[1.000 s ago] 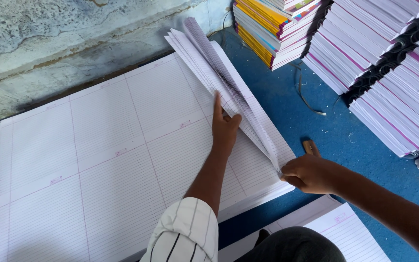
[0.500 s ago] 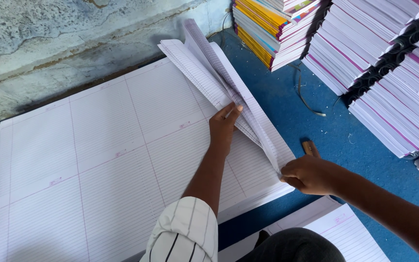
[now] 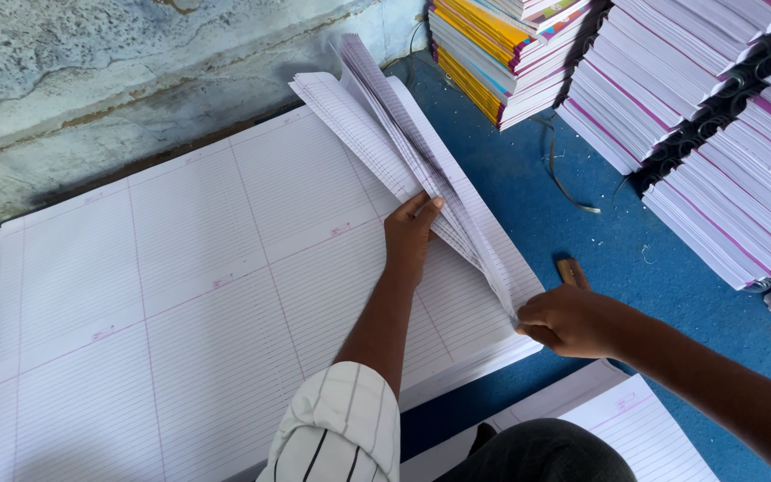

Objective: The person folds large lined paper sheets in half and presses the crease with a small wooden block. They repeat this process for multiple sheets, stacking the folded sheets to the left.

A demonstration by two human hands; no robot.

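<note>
A big pile of large ruled white sheets [image 3: 180,295] lies flat on the blue floor. Several top sheets [image 3: 403,134] are lifted along the right edge and fanned upward. My left hand [image 3: 410,234] reaches into the fan, fingers slipped under the raised sheets. My right hand [image 3: 568,321] pinches the near corner of the lifted sheets at the pile's right edge.
Tall stacks of white-edged notebooks [image 3: 716,134] stand at the right, a stack with coloured covers [image 3: 493,54] at the back. A small wooden tool [image 3: 571,272] lies on the blue floor [image 3: 564,178]. More ruled sheets [image 3: 635,428] lie by my knee. A rough wall [image 3: 91,71] borders the back.
My left hand has slid slightly up and right, deeper under the lifted sheets, and the fan of sheets has spread a little. My right hand stays at the corner.
</note>
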